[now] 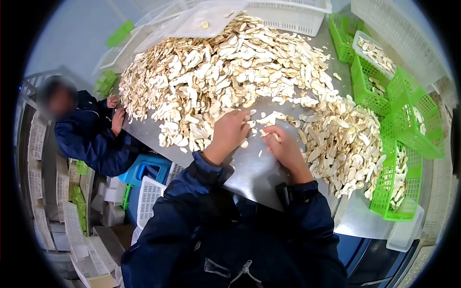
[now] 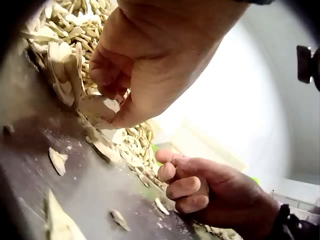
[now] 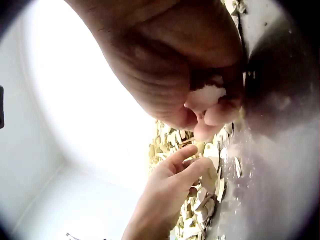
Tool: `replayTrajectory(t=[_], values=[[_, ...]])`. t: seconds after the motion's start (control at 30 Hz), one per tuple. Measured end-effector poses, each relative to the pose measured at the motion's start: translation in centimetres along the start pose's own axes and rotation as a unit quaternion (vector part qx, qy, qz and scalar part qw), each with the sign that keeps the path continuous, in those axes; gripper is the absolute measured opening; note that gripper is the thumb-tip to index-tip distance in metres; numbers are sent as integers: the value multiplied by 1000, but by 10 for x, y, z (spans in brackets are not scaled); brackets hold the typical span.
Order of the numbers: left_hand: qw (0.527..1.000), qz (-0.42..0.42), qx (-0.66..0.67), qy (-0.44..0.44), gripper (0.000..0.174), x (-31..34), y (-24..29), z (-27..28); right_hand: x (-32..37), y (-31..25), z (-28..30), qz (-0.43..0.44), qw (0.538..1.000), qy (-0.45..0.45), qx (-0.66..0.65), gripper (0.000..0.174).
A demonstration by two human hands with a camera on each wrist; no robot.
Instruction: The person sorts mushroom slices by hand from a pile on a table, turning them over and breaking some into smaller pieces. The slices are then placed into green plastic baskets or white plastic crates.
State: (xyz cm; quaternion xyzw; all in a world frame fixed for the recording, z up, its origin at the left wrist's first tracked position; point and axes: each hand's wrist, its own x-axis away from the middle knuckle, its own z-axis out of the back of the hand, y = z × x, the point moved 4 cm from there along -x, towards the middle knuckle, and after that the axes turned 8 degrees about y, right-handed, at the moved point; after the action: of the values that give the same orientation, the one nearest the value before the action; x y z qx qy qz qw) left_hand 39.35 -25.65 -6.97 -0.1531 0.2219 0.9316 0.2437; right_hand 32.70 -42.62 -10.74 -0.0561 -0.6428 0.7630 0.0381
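My left hand is at the near edge of a large heap of pale, dried-looking slices. In the left wrist view its thumb and fingers pinch a broad, thin slice with brownish edges. To its right, my right hand is palm inward over the steel table, close to a second, smaller heap. The right wrist view shows its fingers curled round a whitish slice. A few loose slices lie between the hands.
Green perforated baskets holding slices line the right side, with a white tray among them. White crates stand behind the big heap. Another person works at the left edge, near a blue stool.
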Motion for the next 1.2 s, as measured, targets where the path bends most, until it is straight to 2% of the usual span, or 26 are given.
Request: replayTrajectory(t=[0.1,0.2,0.33,0.4,0.53,0.57,0.67,0.77,0.87,0.9,1.0,1.13,1.17,1.2], values=[[970,137,197,-32,33,6,-6,3,-2,-5,6,14,998,56,16,22],[868,214,446,-47,33,12,-17,-11,-2,-13,7,18,997,75,2,23],[771,298,558,-77,32,19,6,-9,-1,-16,4,56,995,79,-7,26],[737,325,588,-79,33,23,8,-17,-1,-14,2,26,997,64,-39,25],[764,298,562,-111,21,27,11,-28,0,-9,3,-18,998,46,-43,24],[778,297,544,-104,17,27,11,-29,-1,-8,4,-6,998,51,-36,24],[777,309,541,-92,17,28,12,-30,-3,-5,4,43,996,78,-15,22],[830,264,484,-82,19,27,11,-21,-3,-10,7,102,988,113,16,18],[907,119,400,60,22,20,19,-10,-2,-21,9,138,983,113,53,16],[912,138,385,34,22,20,21,-6,-1,-25,9,148,981,111,57,15],[952,19,298,65,21,15,27,3,-1,-30,10,166,977,109,72,15],[936,90,320,114,19,18,26,6,0,-37,14,141,980,115,75,17],[929,160,319,95,21,21,18,2,0,-35,14,129,983,111,72,19],[895,191,392,98,22,22,11,-3,-1,-32,14,118,985,107,68,21]])
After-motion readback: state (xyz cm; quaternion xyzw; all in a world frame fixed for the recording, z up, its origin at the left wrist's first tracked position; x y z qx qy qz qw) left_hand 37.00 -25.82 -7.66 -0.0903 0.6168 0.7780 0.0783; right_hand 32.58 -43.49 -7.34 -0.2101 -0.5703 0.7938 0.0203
